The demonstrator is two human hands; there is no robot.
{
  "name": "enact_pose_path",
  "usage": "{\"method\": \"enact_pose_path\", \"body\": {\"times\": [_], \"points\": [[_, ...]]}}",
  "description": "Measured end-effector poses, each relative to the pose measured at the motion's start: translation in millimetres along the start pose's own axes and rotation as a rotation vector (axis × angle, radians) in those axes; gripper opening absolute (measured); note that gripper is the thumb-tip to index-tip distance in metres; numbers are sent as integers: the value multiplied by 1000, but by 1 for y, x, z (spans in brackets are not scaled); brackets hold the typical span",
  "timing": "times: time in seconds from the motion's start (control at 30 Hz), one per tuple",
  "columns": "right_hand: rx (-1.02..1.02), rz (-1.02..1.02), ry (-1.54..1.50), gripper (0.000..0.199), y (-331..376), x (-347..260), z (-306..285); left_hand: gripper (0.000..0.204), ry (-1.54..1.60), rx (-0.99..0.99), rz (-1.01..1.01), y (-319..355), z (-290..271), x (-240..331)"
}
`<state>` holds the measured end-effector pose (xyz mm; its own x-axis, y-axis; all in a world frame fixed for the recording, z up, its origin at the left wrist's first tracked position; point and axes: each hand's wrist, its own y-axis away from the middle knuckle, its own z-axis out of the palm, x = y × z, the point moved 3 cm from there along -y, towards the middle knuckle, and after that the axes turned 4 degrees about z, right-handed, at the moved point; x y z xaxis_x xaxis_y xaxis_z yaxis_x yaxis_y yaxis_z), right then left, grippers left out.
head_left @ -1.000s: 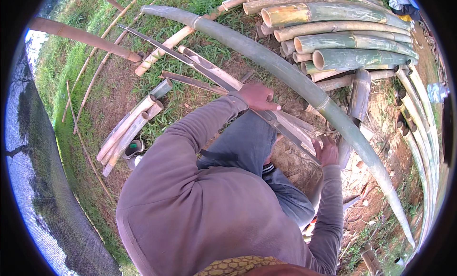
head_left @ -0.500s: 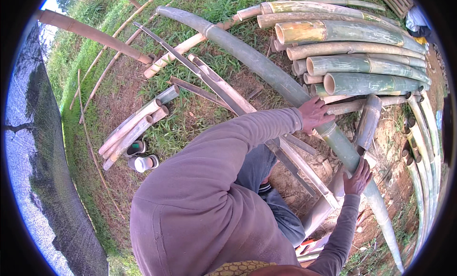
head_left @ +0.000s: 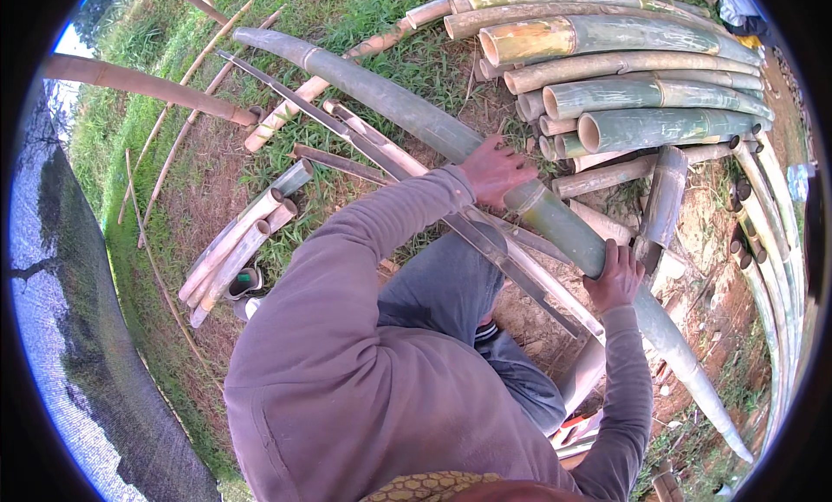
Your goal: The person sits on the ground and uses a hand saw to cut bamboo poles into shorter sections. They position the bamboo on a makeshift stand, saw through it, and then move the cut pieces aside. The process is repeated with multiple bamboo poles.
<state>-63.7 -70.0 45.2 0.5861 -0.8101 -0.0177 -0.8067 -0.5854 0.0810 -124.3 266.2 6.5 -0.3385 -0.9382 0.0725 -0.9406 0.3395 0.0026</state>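
A long, thick green bamboo pole (head_left: 407, 103) runs slantwise in front of me, from the far left to the near right. My left hand (head_left: 498, 171) grips it around the middle, fingers curled over its top near a pale joint. Further down toward the near right, my right hand (head_left: 618, 277) is wrapped over the same pole, its thumb side hidden. Beneath the pole, between it and my bent knee, lie long narrow split bamboo strips (head_left: 520, 268), dark and pale. A short dark bamboo piece (head_left: 666, 199) stands close beyond my right hand.
Stacked bamboo poles (head_left: 641, 95) with open cut ends lie at the far right. More thin poles (head_left: 767, 268) line the right edge. Short cut lengths (head_left: 230, 251) rest on the grass at left beside shoes (head_left: 246, 282). Dark netting (head_left: 95, 329) hangs at the left.
The green pole has shifted left and closer to my body. Both hands have moved left with it, and my right hand's fingers now curl over the pole. The view has shifted slightly.
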Motion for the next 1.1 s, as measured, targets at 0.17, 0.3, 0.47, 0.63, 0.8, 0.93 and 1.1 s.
{"method": "enact_pose_path", "body": {"times": [0.17,0.3,0.47,0.63,0.8,0.93,1.1], "points": [[201,-172,-55,72,-48,-108,-6,92,-145,-165,-233,65,-24,-94],[180,-358,-270,71,-26,-170,-31,97,-222,23,-592,125,-18,-120],[-186,-279,-400,58,53,-166,-12,84,222,704,-1351,206,8,-86],[-72,-235,-297,48,60,-149,11,47,1930,1344,-1315,202,67,-101],[217,-275,-393,35,65,-135,-33,34,1958,1640,-1315,174,-21,-81],[-6,-167,-465,31,75,-111,-37,40,1931,1686,-1211,164,-36,-82],[180,-171,-609,33,80,-90,-15,51,2071,1765,-1000,157,-42,-98]]}}
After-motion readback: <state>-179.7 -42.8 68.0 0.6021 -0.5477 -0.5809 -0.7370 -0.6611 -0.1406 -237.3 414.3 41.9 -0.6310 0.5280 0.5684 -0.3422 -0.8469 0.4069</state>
